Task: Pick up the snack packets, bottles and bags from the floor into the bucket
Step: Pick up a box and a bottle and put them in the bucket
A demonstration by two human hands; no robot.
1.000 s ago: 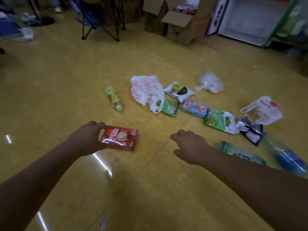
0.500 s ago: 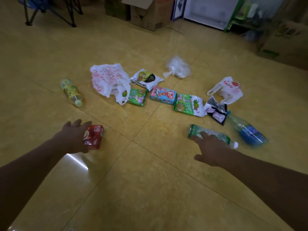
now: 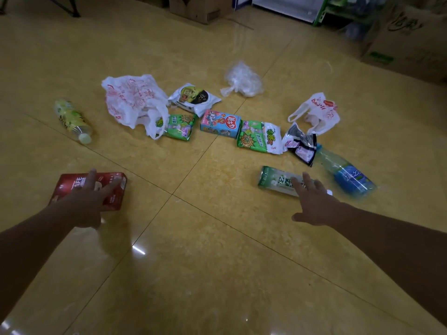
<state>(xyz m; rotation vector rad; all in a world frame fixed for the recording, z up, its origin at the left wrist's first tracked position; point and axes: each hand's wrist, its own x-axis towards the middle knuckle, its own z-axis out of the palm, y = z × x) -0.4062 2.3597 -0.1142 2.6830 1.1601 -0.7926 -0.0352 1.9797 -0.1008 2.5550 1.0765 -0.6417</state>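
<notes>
A red snack box [image 3: 115, 189] lies on the yellow tiled floor at the left, and my left hand [image 3: 82, 204] rests on top of it with the fingers spread straight. At the right, my right hand [image 3: 314, 204] reaches with straight fingers over a lying green-label bottle [image 3: 273, 180] and touches its near end. A blue-label bottle [image 3: 348, 175] lies just beyond. Farther off are a yellow bottle [image 3: 71, 119], a white-and-red plastic bag [image 3: 130, 97], several snack packets [image 3: 221, 123], a clear bag [image 3: 243, 81] and a smaller white bag [image 3: 319, 112]. No bucket is in view.
Cardboard boxes stand along the far side, one at the middle [image 3: 200, 8] and one at the right [image 3: 406, 37]. A green shelf frame [image 3: 321, 13] is between them. Black chair legs [image 3: 70, 8] show at the top left.
My left hand has let go of the red box, and its fingers now lie flat on top. My right hand has stretched its fingers over the green-label bottle. The view has moved closer.
</notes>
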